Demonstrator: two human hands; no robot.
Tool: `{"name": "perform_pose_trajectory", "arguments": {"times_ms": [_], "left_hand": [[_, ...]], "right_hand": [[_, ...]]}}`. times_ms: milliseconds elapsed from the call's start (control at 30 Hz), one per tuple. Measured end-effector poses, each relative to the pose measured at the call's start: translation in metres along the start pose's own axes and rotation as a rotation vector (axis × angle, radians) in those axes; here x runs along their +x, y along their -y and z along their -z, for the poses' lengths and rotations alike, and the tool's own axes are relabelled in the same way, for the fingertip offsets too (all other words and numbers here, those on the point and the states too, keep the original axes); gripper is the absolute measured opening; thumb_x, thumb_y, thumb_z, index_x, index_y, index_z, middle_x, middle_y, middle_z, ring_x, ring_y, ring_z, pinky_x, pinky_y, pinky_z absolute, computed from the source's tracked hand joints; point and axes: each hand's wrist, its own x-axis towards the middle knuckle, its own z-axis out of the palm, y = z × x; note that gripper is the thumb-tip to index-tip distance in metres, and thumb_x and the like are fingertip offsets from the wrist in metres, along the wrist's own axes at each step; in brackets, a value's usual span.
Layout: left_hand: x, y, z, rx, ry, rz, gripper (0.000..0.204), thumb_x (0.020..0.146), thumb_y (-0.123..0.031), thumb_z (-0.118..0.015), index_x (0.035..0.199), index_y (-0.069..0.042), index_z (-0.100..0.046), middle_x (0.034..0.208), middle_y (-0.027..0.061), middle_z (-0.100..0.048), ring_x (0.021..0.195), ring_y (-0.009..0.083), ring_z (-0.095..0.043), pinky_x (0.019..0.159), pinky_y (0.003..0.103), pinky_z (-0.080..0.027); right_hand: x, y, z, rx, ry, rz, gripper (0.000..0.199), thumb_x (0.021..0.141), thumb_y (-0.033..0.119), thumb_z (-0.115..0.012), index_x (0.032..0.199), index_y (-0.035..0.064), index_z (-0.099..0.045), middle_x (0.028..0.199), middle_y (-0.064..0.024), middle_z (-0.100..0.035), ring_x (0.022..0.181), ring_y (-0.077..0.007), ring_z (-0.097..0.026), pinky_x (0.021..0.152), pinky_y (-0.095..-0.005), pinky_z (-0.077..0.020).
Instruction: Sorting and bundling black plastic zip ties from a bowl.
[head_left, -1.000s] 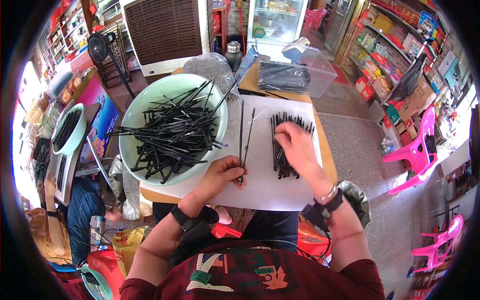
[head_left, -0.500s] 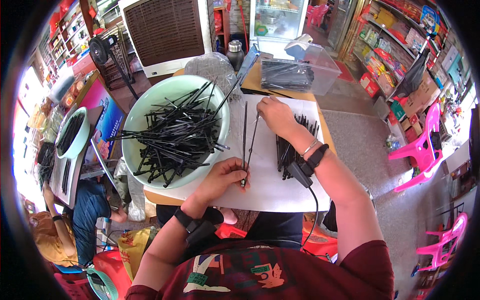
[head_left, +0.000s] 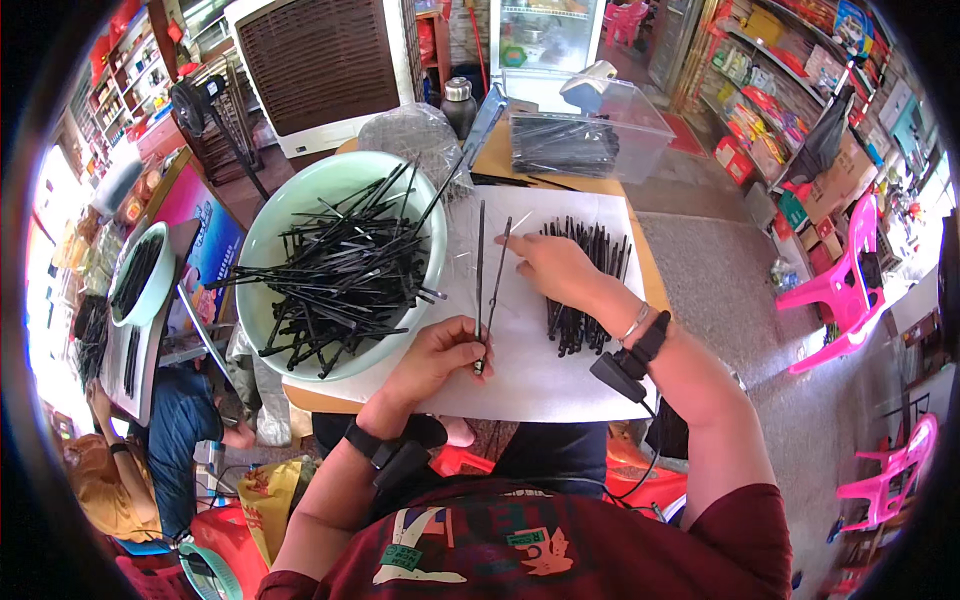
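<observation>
My left hand (head_left: pixel 437 360) is closed around the lower ends of two thin black rods (head_left: pixel 481 270), which stand up side by side and spread slightly apart. The right-hand rod looks thinner, with a pale fine tip. My right hand (head_left: pixel 565 270) is beside it, index finger stretched out and its tip at the thinner rod's upper part; whether it presses on the rod is hard to tell. Under and beside my right hand lies a row of black rods (head_left: pixel 580 325) on the white sheet (head_left: pixel 520 395). To the left, a pale green basin (head_left: pixel 262 240) holds a tangled heap of similar rods.
A clear plastic box (head_left: pixel 645 140) with wrapped black rods stands at the table's far right. Behind the basin are plastic wrap (head_left: pixel 405 135) and a dark flask (head_left: pixel 459 105). At left, another person (head_left: pixel 185 440) sits by a smaller basin (head_left: pixel 150 290). Pink chairs (head_left: pixel 850 265) stand right.
My right hand has come off the thinner rod's top, its index finger now straightened and slightly lower. My left hand still grips both rods. The view has shifted slightly.
</observation>
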Motion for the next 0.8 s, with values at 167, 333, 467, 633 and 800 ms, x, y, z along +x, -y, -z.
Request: {"name": "perform_pose_trajectory", "arguments": {"times_ms": [167,333,467,633,800], "left_hand": [[0.004,0.001,0.001,0.01,0.028,0.008,0.009,0.089,-0.005,-0.054,0.097,-0.001,-0.055,0.085,0.0061,-0.06,0.076,0.0145,-0.061,0.067,0.027,-0.051],[0.003,0.003,0.003,-0.019,0.021,-0.011,0.01,0.089,-0.006,-0.054,0.098,-0.001,-0.055,0.086,0.0063,-0.06,0.077,0.0149,-0.061,0.067,0.027,-0.051],[0.001,0.002,0.0,-0.025,0.026,-0.018,0.011,0.089,-0.006,-0.054,0.099,-0.001,-0.055,0.087,0.0062,-0.06,0.077,0.0148,-0.061,0.066,0.027,-0.05],[0.0,0.0,-0.001,-0.003,0.024,-0.026,0.012,0.09,-0.007,-0.054,0.1,-0.001,-0.055,0.086,0.006,-0.06,0.077,0.0141,-0.06,0.066,0.026,-0.05],[0.0,0.002,0.002,-0.006,0.037,-0.038,0.011,0.09,-0.008,-0.054,0.098,-0.001,-0.056,0.086,0.0055,-0.06,0.077,0.0136,-0.06,0.067,0.026,-0.05]], "right_hand": [[0.013,-0.012,-0.009,-0.139,0.027,0.011,0.018,0.078,0.005,-0.054,0.093,0.0039,-0.063,0.088,-0.0149,-0.06,0.084,-0.0334,-0.061,0.074,-0.0427,-0.049],[0.037,-0.006,-0.023,-0.297,0.071,-0.012,0.013,0.078,0.006,-0.053,0.086,0.0045,-0.063,0.087,-0.0142,-0.059,0.085,-0.0334,-0.061,0.072,-0.0431,-0.0491],[0.042,-0.016,-0.018,-0.294,-0.035,0.026,0.01,0.079,0.008,-0.053,0.084,0.0042,-0.061,0.084,-0.0155,-0.059,0.082,-0.0352,-0.06,0.069,-0.0437,-0.0483],[0.037,-0.015,-0.014,-0.146,-0.12,-0.054,0.01,0.079,0.011,-0.054,0.085,0.0045,-0.059,0.081,-0.0165,-0.06,0.08,-0.0362,-0.061,0.068,-0.0436,-0.0477],[0.035,-0.005,-0.021,-0.142,0.12,-0.119,0.015,0.077,0.015,-0.058,0.084,0.0026,-0.064,0.091,-0.0162,-0.062,0.089,-0.0348,-0.06,0.076,-0.0433,-0.0489]]}}
